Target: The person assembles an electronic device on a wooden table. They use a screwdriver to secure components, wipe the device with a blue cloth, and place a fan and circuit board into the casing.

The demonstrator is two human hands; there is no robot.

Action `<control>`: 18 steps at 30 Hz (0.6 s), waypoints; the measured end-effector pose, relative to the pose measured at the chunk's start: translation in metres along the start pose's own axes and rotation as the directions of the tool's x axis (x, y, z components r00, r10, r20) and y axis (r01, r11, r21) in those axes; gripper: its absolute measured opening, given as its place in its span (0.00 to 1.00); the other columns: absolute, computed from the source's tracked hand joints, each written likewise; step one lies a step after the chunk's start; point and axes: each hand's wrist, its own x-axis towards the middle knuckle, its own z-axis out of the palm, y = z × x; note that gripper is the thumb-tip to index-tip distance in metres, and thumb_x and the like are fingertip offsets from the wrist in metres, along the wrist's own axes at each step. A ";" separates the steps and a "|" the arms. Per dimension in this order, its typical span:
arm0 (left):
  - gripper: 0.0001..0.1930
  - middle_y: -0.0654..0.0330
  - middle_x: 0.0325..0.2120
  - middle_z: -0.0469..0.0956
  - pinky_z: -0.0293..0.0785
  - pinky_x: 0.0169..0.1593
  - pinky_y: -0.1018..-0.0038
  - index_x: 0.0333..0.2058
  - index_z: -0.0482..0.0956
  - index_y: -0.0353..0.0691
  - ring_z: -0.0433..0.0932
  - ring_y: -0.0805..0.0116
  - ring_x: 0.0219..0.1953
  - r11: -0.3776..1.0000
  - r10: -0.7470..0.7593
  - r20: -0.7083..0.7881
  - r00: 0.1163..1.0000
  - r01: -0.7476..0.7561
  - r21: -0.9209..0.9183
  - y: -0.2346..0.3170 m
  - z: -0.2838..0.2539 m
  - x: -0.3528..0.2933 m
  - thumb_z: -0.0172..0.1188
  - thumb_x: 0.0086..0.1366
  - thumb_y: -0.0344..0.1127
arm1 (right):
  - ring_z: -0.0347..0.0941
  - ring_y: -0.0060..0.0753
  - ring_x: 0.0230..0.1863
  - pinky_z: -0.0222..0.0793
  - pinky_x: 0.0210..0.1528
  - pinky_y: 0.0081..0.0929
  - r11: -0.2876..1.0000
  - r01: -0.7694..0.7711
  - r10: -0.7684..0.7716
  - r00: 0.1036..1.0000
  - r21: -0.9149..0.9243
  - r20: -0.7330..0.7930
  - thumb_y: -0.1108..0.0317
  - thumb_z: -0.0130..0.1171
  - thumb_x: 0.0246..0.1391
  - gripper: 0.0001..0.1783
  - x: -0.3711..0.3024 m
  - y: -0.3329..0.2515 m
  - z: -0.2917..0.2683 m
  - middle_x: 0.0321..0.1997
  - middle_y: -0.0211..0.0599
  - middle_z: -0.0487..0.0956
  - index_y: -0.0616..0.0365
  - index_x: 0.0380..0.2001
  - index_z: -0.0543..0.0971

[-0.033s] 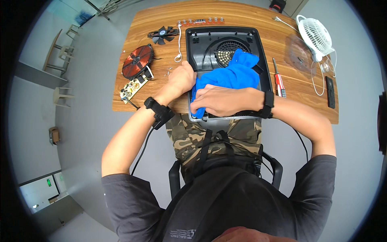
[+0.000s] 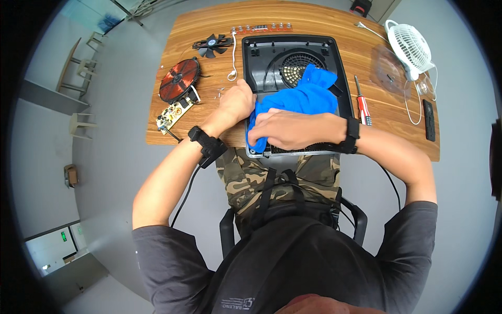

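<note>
A black plastic housing (image 2: 259,65) with a round vent grille lies open side up at the table's near edge. My left hand (image 2: 240,101) is closed at its left rim, fingers curled over the edge. A blue cloth (image 2: 306,99) lies bunched across the housing's middle and runs down to its near left corner. There my right hand (image 2: 285,130) is closed on the cloth and presses it into the inner left side. My right fingertips are partly hidden by the cloth.
Left on the wooden table (image 2: 209,23) are a copper-coloured coil (image 2: 179,80), a circuit board (image 2: 175,112), a black fan (image 2: 212,46) and small screws. A red-handled screwdriver (image 2: 364,107), a white fan (image 2: 410,46), a clear container (image 2: 387,68) and a black strip (image 2: 429,120) lie right.
</note>
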 end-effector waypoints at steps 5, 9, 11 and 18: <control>0.26 0.31 0.38 0.81 0.76 0.49 0.48 0.48 0.67 0.22 0.80 0.33 0.44 0.998 -0.066 0.088 0.994 0.067 -0.019 0.002 -0.006 0.001 0.57 0.69 0.45 | 0.72 0.39 0.53 0.66 0.50 0.39 0.935 -0.132 0.106 0.990 -0.329 -0.097 0.69 0.60 0.55 0.14 -0.001 -0.006 -0.036 0.46 0.32 0.80 0.51 0.46 0.78; 0.24 0.30 0.40 0.80 0.76 0.51 0.49 0.48 0.68 0.21 0.80 0.33 0.46 0.996 -0.079 0.103 0.991 0.082 -0.024 0.006 -0.010 0.001 0.53 0.70 0.43 | 0.70 0.42 0.57 0.66 0.57 0.38 0.840 -0.188 0.195 0.980 -0.510 -0.039 0.70 0.58 0.55 0.21 -0.011 0.028 0.007 0.52 0.34 0.78 0.54 0.53 0.76; 0.24 0.28 0.40 0.80 0.75 0.51 0.48 0.47 0.68 0.20 0.80 0.32 0.46 0.997 -0.057 0.110 0.992 0.062 -0.044 0.003 -0.011 0.002 0.51 0.71 0.43 | 0.70 0.44 0.58 0.66 0.59 0.40 0.871 -0.187 0.166 0.982 -0.453 -0.086 0.72 0.57 0.56 0.21 -0.012 0.031 0.013 0.53 0.37 0.78 0.56 0.54 0.76; 0.23 0.28 0.38 0.80 0.74 0.52 0.49 0.45 0.69 0.18 0.80 0.31 0.46 1.000 -0.019 0.118 0.993 0.019 -0.003 0.001 -0.009 0.004 0.50 0.71 0.42 | 0.67 0.53 0.64 0.62 0.67 0.43 0.963 -0.151 0.168 0.984 -0.222 0.058 0.77 0.51 0.56 0.29 -0.023 0.033 0.005 0.65 0.45 0.72 0.49 0.62 0.75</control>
